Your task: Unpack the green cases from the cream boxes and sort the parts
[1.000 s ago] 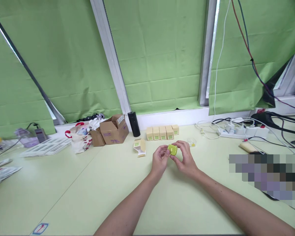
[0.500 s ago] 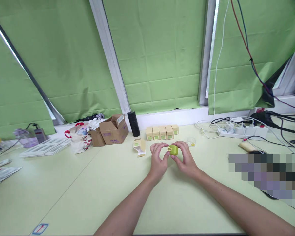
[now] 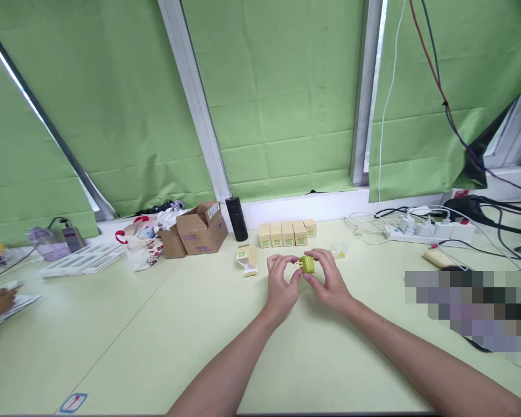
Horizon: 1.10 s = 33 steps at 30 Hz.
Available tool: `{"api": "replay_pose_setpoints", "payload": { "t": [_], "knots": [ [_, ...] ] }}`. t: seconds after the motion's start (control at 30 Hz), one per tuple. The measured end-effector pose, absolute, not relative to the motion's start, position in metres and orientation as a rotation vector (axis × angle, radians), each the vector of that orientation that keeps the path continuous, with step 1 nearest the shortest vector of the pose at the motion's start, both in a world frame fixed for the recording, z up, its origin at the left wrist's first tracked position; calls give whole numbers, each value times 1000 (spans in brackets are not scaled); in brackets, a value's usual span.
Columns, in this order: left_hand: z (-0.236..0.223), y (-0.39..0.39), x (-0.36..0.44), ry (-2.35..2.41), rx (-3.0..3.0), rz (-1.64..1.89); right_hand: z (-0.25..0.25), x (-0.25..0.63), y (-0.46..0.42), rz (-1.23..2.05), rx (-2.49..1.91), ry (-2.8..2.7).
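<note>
A small, rounded, shiny green case (image 3: pixel 308 264) with a pale yellow loop (image 3: pixel 298 264) on its left side is held up above the table. My right hand (image 3: pixel 331 284) grips the case from the right, thumb below and fingers above. My left hand (image 3: pixel 282 288) curls around the loop side, its thumb and fingertips close about the loop; its exact contact is hard to make out. Behind my left hand lies an opened small yellow box (image 3: pixel 247 260) with its flap out. A clear plastic piece (image 3: pixel 338 251) with a bit of yellow sits beyond my right hand.
Several closed yellow boxes (image 3: pixel 282 235) stand in a row by the wall. Left of them are a black cylinder (image 3: pixel 237 219), a cardboard box (image 3: pixel 202 231) and a cloth bag (image 3: pixel 143 249). A power strip (image 3: pixel 429 233) with cables sits right. Another person's hand (image 3: pixel 0 304) rests over papers far left.
The green case has turned between my hands, bringing its pale loop into view on the left. My left fingers have shifted around it. Another person's hand has come in at the far left.
</note>
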<state>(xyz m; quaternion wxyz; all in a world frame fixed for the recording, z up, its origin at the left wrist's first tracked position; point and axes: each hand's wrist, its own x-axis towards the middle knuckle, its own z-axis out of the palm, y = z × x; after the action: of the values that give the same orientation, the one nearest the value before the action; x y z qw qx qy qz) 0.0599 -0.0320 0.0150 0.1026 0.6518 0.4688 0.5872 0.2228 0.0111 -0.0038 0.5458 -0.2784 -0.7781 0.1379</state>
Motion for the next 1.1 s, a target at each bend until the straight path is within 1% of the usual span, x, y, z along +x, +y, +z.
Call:
{"api": "replay_pose_setpoints", "payload": {
  "t": [0.63, 1.1],
  "knots": [
    [14, -29, 58, 1313, 1897, 1793, -4, 225, 11, 284, -632, -1901],
    [17, -30, 56, 1246, 1856, 1744, -5, 226, 12, 348, -563, -1909]
  ]
}}
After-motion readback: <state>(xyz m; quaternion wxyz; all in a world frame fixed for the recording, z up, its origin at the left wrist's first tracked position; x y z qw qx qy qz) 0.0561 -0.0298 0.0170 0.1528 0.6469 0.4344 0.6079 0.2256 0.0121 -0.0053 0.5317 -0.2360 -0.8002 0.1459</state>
